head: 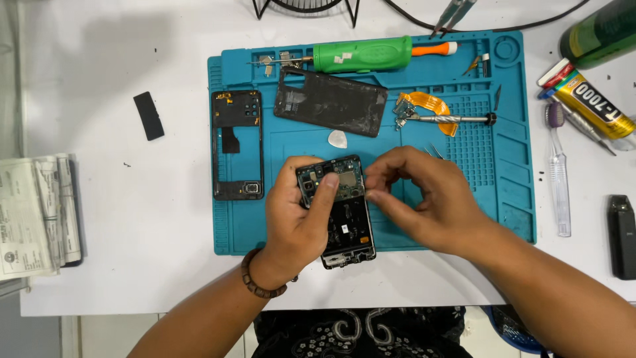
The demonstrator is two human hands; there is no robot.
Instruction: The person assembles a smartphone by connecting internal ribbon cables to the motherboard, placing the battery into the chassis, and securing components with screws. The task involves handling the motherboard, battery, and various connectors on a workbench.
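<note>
An opened smartphone (346,225) with its circuit board exposed lies over the front edge of a teal repair mat (510,172). My left hand (298,219) grips the phone's upper left side, thumb pressed on the board. My right hand (424,199) hovers at the phone's upper right corner with fingertips pinched together against the board; whatever is between them is too small to see. A beaded bracelet circles my left wrist.
On the mat lie a black middle frame (237,146), a dark back cover (330,103), a white pick (338,139), an orange flex cable (427,106), a thin screwdriver (450,119) and a green electric screwdriver (364,54). A glue tube (589,99), toothbrush (560,172), black box (621,235) and folded papers (36,215) flank it.
</note>
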